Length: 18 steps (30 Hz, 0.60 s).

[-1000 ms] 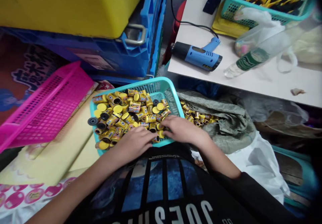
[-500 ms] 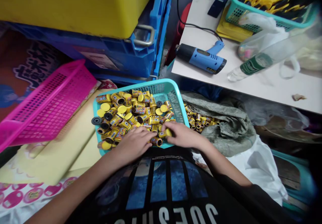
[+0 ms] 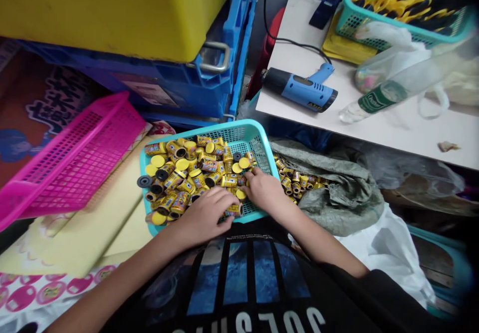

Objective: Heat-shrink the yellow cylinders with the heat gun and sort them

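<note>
L hand & R hand rest at near edge of teal plastic basket, both on heap of small yellow labelled canisters. L fingers spread & curved over canisters; R fingers bent, tips touching canisters approx mid-basket. Neither hand wide open; can't tell if either holds anything

Black T-shirt w/ blue print at bottom of view, just behind basket. Loose yellow caps & black-ended canisters mixed in heap; dark grey disc at basket's L rim. Basket appears to sit on pale yellow sheet

R of basket: 2nd pile of canisters on grey-green sack, white plastic bag nearer. L of basket: magenta mesh basket, tilted

Farther: blue crate under yellow bin. White desk carries blue heat gun w/ cord, plastic bottle w/ green label lying on side, clear bag & 2nd teal basket
</note>
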{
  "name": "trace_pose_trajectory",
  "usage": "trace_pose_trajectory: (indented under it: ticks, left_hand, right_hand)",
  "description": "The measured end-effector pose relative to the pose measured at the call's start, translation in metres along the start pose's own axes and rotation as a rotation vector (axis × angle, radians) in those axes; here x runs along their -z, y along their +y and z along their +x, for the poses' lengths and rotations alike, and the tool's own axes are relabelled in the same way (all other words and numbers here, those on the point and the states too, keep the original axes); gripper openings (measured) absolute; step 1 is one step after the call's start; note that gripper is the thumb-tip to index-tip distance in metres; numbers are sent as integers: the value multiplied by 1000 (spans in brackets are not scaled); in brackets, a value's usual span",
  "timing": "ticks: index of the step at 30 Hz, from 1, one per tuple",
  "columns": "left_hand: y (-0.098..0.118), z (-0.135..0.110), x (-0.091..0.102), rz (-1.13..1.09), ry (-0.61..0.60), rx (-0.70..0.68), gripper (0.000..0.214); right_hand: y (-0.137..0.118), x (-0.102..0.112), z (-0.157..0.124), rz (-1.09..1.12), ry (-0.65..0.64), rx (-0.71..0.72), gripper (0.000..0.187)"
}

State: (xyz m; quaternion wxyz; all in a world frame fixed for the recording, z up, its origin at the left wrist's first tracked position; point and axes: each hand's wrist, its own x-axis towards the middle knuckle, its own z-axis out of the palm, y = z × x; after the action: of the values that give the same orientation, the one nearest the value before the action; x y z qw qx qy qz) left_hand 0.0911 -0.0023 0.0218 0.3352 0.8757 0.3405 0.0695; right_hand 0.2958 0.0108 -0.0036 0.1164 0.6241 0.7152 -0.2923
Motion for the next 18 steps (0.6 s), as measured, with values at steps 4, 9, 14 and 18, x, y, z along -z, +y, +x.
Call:
trace_pose_trajectory:
  ticks: [4,9,14,18]
  left_hand:
    - [-1,-15,30,-329,326,211,29]
    - [4,-19,38,-616,533,291,20]
    - [20,-7,36,-735,599,227,25]
    - [25,0,38,-699,575,196,25]
  right_hand:
    - [19,9,-12,532,157,232,40]
    - [23,24,-37,1069,218,442,38]
    - [19,27,-45,1224,243,447,35]
    - [24,28,-44,1502,160,317,39]
